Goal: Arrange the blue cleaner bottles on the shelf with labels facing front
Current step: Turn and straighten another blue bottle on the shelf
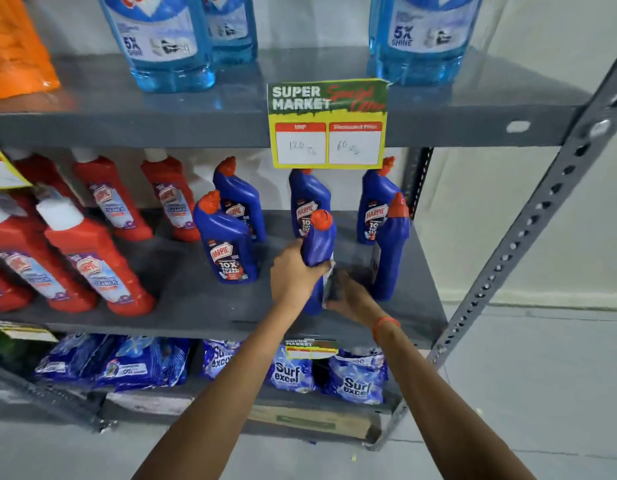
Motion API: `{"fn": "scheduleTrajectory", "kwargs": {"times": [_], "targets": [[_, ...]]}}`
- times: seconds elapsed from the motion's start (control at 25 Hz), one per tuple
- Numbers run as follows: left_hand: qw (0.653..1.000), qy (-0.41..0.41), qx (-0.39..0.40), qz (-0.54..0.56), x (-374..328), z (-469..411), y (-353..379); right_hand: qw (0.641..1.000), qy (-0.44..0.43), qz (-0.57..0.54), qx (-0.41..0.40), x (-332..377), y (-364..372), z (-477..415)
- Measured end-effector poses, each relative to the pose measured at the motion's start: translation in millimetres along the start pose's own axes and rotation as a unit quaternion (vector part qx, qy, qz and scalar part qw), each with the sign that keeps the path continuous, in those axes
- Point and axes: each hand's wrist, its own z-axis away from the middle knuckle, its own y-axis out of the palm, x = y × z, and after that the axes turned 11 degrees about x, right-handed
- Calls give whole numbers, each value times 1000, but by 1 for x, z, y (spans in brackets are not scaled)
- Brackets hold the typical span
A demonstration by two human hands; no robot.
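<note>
Your left hand [293, 271] is wrapped around the body of a blue cleaner bottle [317, 251] on the middle shelf [196, 306]. Your right hand [348, 296] is clasped on its base at 5 o'clock. Its label faces sideways. At 3 o'clock a second bottle [390, 251] shows its back; at 9 o'clock a third bottle [227, 244] faces front.
</note>
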Motion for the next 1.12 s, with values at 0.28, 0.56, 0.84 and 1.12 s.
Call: {"fn": "scheduleTrajectory", "kwargs": {"times": [0.28,0.56,0.84,1.12], "targets": [[936,56,204,282,11,-16,-40,982,-43,-176,60,43,-25,42],[935,45,117,332,-9,-9,-16,948,-115,-273,-113,57,0,42],[961,6,-35,273,-11,-30,-22,965,-139,-166,-146,63,25,45],[917,57,197,342,25,-42,-25,980,-47,-144,-132,48,-16,18]]}}
